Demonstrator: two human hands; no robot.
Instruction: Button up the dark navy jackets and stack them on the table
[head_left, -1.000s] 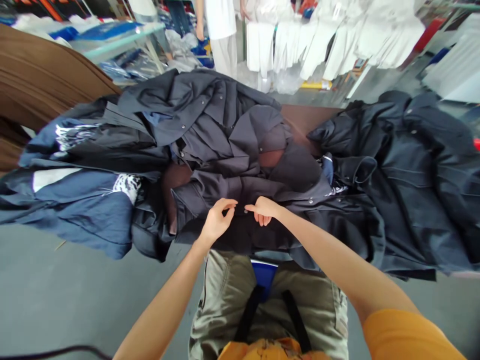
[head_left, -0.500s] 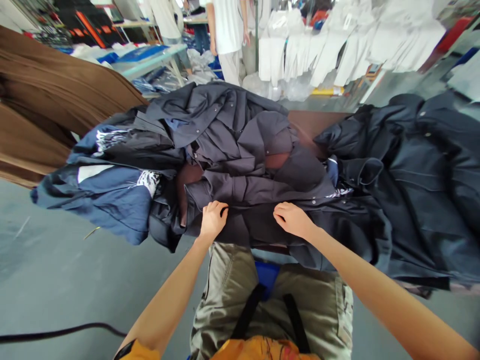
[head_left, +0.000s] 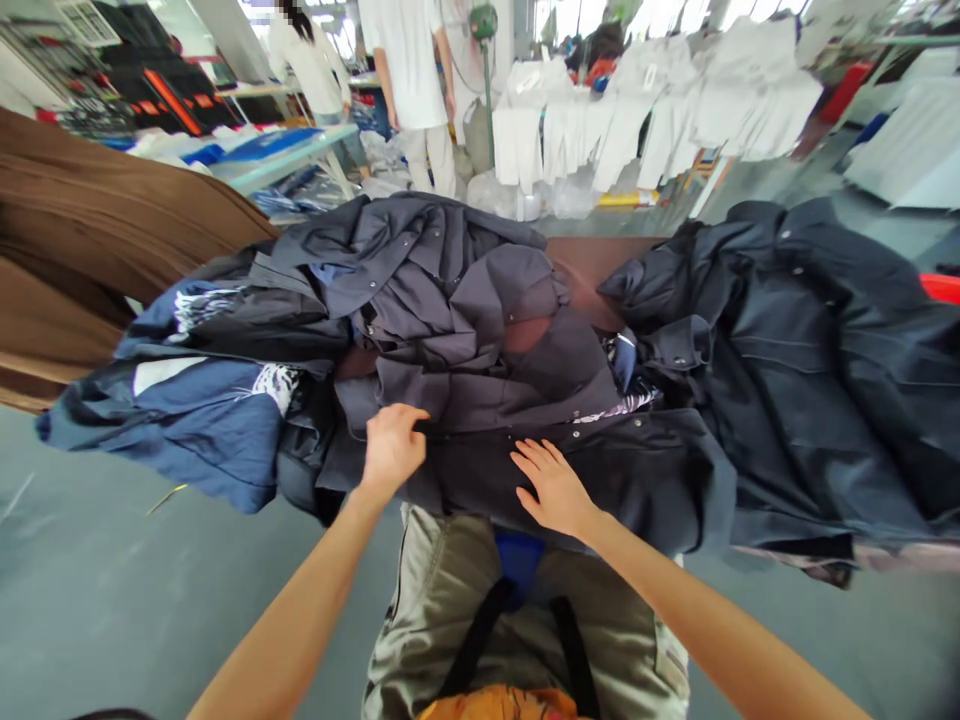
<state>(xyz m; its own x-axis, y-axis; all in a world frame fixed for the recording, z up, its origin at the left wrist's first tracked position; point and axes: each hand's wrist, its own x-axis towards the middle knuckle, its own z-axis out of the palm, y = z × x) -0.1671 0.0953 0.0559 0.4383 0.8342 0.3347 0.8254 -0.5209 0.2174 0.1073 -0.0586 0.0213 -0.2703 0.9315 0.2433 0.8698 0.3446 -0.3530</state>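
A dark grey jacket (head_left: 480, 330) with snap buttons lies spread on a brown table (head_left: 600, 255) in front of me. My left hand (head_left: 391, 448) is closed, pinching the jacket's front edge near its left end. My right hand (head_left: 553, 485) lies flat with fingers stretched out on the dark fabric just right of it, near the table's front edge. The two hands are about a hand's width apart.
A pile of dark navy jackets (head_left: 810, 350) lies on the right, blue garments (head_left: 202, 420) hang off the left. Brown fabric (head_left: 90, 230) is stacked far left. Two people (head_left: 405, 70) in white stand behind, beside hanging white garments (head_left: 645, 110). Grey floor (head_left: 112, 600) lies below.
My right hand has opened and come down flat on the fabric, nearer to me. My left hand has shifted slightly left, still pinching the jacket's edge.
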